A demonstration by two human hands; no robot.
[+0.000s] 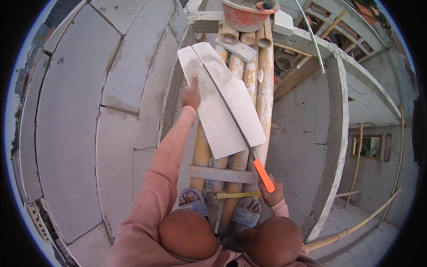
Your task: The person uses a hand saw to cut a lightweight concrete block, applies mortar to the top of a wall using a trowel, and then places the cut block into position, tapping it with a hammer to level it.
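Note:
A pale aerated concrete block (213, 122) lies lengthwise on bamboo poles in front of my feet. A hand saw (263, 176) with an orange handle runs along a long straight cut in it, its dark blade sunk between the two sides. My right hand (272, 193) is closed round the saw's handle at the near end of the block. At the block's left edge, my left hand (191, 94) grips it, one digit lying on the top face and the others over the side, slightly blurred.
Bamboo poles (202, 151) form a narrow platform, with a wooden crosspiece (224, 174) near my sandals. A red mortar bucket (249, 18) stands at the far end, near a small block offcut (238, 49). A block wall (73, 120) rises left; a deep drop opens right.

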